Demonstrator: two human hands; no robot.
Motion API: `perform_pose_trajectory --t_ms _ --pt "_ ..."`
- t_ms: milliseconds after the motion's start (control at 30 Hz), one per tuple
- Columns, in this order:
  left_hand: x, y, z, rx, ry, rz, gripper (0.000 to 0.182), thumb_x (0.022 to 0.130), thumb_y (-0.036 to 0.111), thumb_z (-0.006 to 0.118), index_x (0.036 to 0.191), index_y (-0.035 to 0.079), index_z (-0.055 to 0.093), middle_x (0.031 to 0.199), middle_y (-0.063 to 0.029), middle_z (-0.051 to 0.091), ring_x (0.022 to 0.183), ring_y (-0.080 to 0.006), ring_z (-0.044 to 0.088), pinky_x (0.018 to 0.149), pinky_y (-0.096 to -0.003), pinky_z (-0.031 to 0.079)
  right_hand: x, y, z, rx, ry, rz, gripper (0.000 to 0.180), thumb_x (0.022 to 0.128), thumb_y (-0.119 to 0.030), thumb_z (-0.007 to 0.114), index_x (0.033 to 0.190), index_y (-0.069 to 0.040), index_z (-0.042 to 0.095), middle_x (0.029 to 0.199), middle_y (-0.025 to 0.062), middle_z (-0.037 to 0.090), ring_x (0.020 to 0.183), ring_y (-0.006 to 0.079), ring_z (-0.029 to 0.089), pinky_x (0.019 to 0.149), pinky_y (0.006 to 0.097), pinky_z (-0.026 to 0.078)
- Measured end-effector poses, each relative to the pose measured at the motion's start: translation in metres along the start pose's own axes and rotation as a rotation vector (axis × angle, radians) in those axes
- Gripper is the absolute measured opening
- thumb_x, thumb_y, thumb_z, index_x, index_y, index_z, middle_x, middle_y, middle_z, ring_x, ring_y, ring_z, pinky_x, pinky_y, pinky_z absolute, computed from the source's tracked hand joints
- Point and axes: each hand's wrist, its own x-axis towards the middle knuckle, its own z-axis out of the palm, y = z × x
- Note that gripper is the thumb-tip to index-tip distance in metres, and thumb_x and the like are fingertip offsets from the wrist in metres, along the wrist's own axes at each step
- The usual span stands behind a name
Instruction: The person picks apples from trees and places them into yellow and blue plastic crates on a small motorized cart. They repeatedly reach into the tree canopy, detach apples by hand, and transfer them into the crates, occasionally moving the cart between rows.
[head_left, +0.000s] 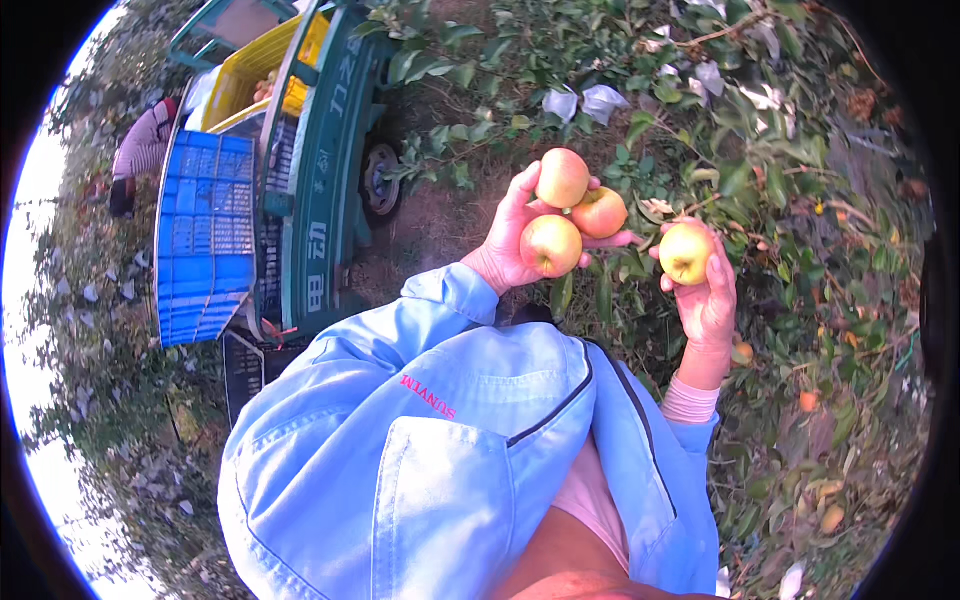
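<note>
My left hand (510, 236) cradles three yellow-red apples. One apple (563, 178) sits at the top by the thumb, another (600, 213) lies towards the fingers, and the third (551, 246) rests nearest the palm. To the right, my right hand (705, 300) grips a single, yellower apple (686, 253) with its dimpled end facing me. A gap separates the two hands, and leafy branches (600, 285) show behind them. Both arms reach out from a light blue jacket (450, 450).
A green cart (322, 187) stands at left, with a wheel (381, 178) beside the foliage. It carries a blue plastic crate (206, 232) and a yellow crate (247, 67) with fruit inside. A person (146, 142) bends beyond it. White bags (600, 103) hang among apple branches.
</note>
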Motion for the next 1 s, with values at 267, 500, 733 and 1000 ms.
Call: perform_pose_trajectory --t_ms 267,500,733,1000 --pt "-0.205 0.168 0.029 0.936 0.638 0.843 0.047 0.087 0.038 0.060 0.121 0.005 0.055 0.112 -0.0076 0.059 0.100 -0.0132 0.055 0.084 -0.0268 0.046 0.127 0.014 0.154 -0.036 -0.407 0.294 0.069 0.086 -0.042 0.065 0.132 0.004 0.042 0.120 0.0236 0.056 0.096 0.0329 0.065 0.058 0.0293 0.056" --pt "-0.365 0.234 0.096 0.927 0.635 1.253 0.080 0.071 0.051 0.071 0.127 -0.002 0.050 0.129 -0.0240 0.051 0.098 -0.0259 0.064 0.075 -0.0288 0.054 0.214 0.072 0.292 -0.024 -0.510 0.499 0.059 0.094 -0.038 0.056 0.132 0.004 0.042 0.120 0.0249 0.057 0.097 0.0339 0.066 0.061 0.0310 0.059" --pt "-0.476 0.365 0.147 1.219 0.986 1.407 0.082 0.081 0.053 0.061 0.133 -0.006 0.043 0.137 -0.0343 0.041 0.111 -0.0376 0.060 0.072 -0.0306 0.059 0.326 0.139 0.438 0.068 -0.656 0.544 0.053 0.100 -0.034 0.048 0.136 0.005 0.040 0.130 0.0292 0.050 0.110 0.0375 0.061 0.074 0.0323 0.062" --pt "-0.477 0.473 0.124 0.935 0.739 1.308 0.028 0.089 0.031 0.059 0.098 0.007 0.051 0.089 -0.0077 0.051 0.076 -0.0151 0.050 0.066 -0.0243 0.045 0.429 0.219 0.564 0.021 -0.793 0.625 0.046 0.091 -0.023 0.064 0.125 0.004 0.049 0.114 0.0210 0.062 0.101 0.0288 0.067 0.078 0.0298 0.061"
